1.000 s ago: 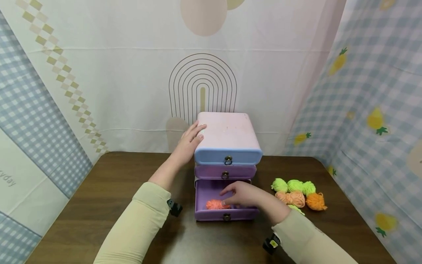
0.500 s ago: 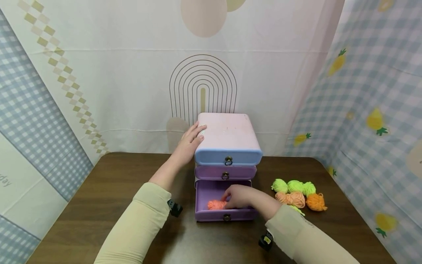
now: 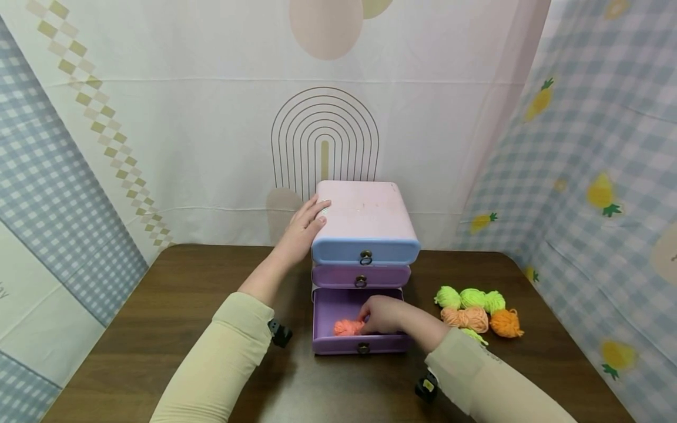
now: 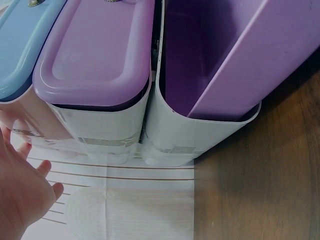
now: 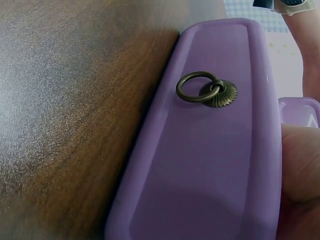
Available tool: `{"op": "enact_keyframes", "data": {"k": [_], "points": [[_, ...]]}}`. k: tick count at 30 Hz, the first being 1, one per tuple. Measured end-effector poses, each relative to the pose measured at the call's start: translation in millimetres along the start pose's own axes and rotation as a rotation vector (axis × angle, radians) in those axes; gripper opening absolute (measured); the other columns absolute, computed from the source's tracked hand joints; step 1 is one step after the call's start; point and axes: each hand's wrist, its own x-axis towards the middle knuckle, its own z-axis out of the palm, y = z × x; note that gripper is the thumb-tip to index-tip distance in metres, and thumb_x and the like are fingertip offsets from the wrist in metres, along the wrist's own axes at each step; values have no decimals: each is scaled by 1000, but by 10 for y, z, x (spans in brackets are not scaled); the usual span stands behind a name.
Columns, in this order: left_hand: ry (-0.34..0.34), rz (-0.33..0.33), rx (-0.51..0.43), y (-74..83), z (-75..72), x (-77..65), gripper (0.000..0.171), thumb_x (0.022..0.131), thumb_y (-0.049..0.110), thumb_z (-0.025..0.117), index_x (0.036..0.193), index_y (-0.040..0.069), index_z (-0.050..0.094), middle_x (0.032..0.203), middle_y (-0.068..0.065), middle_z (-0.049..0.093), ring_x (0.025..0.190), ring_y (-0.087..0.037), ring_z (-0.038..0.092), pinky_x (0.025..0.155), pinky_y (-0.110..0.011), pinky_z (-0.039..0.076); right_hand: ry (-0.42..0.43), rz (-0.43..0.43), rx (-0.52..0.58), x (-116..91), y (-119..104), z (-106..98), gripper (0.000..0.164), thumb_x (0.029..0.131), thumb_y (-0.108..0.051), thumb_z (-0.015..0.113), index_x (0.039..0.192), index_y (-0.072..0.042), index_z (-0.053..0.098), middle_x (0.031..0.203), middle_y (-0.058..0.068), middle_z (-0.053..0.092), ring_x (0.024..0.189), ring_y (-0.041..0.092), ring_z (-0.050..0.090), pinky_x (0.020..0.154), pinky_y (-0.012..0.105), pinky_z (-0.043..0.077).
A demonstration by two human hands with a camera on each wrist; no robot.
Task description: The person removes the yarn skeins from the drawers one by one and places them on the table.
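A three-tier drawer cabinet (image 3: 365, 205) stands on the table, pink on top, with a blue top drawer (image 3: 338, 252) and a purple middle drawer (image 3: 333, 276), both pushed in. Its purple bottom drawer (image 3: 338, 345) is pulled out and holds a coral yarn skein (image 3: 346, 328). My left hand (image 3: 304, 229) rests, fingers extended, on the cabinet's upper left side. Inside the bottom drawer, my right hand (image 3: 386, 314) pinches the skein's right end, its fingertips partly hidden. The right wrist view shows that drawer's front with a brass ring pull (image 5: 200, 90), and the hand behind it.
Right of the cabinet lie several yarn skeins: green ones (image 3: 472, 298), a peach one (image 3: 465, 319) and an orange one (image 3: 506, 323). The brown wooden table (image 3: 211, 294) ends at a patterned cloth backdrop (image 3: 211, 147).
My right hand has moved slightly left inside the drawer and its fingers have closed on the coral yarn skein. The left hand stays on the cabinet.
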Motion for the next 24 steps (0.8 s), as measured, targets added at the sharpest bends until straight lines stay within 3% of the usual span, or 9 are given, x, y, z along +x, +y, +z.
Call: {"op": "enact_keyframes", "data": {"k": [10,18,24], "points": [[3,10,-1,-19,5,2,49,103,38,40,148,21,47,164,-1,19,149,-34,15,115,-61,11,36,-53,73,-64,10,-83,9,79,-11,75,85,-16,78,76,-6,64,65,8,47,63,28,43],[3,7,-4,-20,9,5,49,103,39,40,149,21,47,165,-1,19,149,-35,14,115,-62,10,71,-32,130,-197,66,-227,5,83,-12,75,87,-15,77,76,-4,62,59,9,44,59,28,41],[0,-3,-13,-10,5,-1,49,103,39,40,149,22,47,165,1,18,149,-34,13,114,-62,10,107,-17,147,-351,164,-362,11,84,-18,78,93,-13,79,84,-5,69,68,10,51,65,30,47]]}}
